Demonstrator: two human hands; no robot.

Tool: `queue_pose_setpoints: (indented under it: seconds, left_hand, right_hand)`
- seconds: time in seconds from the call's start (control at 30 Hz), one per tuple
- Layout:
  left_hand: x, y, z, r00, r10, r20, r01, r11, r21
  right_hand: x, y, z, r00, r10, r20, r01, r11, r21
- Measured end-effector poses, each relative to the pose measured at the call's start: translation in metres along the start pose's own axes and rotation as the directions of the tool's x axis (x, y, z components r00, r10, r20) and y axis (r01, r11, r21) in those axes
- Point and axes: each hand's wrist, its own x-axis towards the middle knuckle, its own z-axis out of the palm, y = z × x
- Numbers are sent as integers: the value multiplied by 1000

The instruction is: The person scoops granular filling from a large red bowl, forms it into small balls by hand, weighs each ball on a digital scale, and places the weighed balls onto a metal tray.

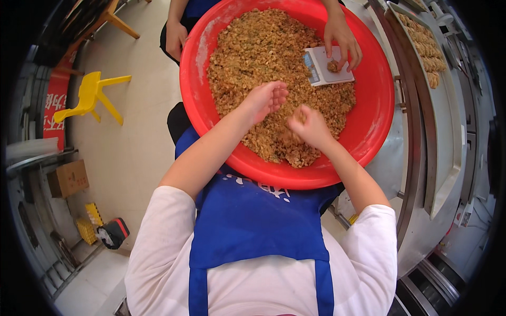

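A wide red basin (377, 113) holds a heap of crumbly brown mixture (258, 47). Over the middle of the heap, my left hand (268, 101) is half curled, palm turned inward, with nothing visible in it. To its right my right hand (312, 128) is closed low over the mixture, a little blurred, with a bit of the brown mixture at its fingers. A small white kitchen scale (328, 73) rests on the heap at the right. On its plate sits a small brown lump (333, 66), beside another person's hand (342, 39).
At the right, a metal tray (448, 137) with rows of brown lumps (424, 45) stands on a steel bench. The other person's second hand (175, 39) is by the basin's far left rim. On the floor at left are a yellow stool (90, 97) and a cardboard box (69, 178).
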Motion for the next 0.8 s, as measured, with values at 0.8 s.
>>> queue_pose_setpoints:
  seconds: [0.8]
  left_hand:
    - [-11, 14, 1, 972, -82, 220, 174, 880, -441]
  right_hand:
    - [74, -40, 41, 489, -528, -694, 519, 816, -255]
